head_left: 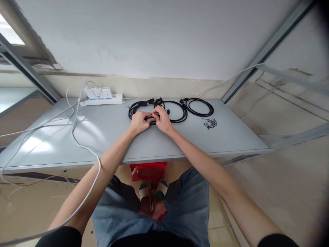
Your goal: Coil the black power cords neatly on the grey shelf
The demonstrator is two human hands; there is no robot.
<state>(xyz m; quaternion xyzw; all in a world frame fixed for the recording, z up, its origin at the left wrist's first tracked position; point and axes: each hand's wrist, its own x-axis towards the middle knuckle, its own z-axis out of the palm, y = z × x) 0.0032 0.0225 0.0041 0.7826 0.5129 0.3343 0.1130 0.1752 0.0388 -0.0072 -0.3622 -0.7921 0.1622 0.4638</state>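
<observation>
A coiled black cable [132,109] lies on the grey shelf, and my left hand [140,121] pinches its near side. Right against it, my right hand [163,120] has its fingertips closed at the same part of the coil. What the right fingertips hold is too small and covered to make out. A second black cable coil [185,115] lies just to the right, partly behind my right hand. Farther right rests a third black cable coil [212,109], apart from both hands. In front of it is a small pile of short black ties [210,123].
A white power strip [102,100] with plugged-in chargers stands at the back left. From there, a long white cable [88,149] runs across the shelf [108,133] and over my left forearm. Metal uprights [241,80] flank the shelf. A red plastic stool [148,171] is below.
</observation>
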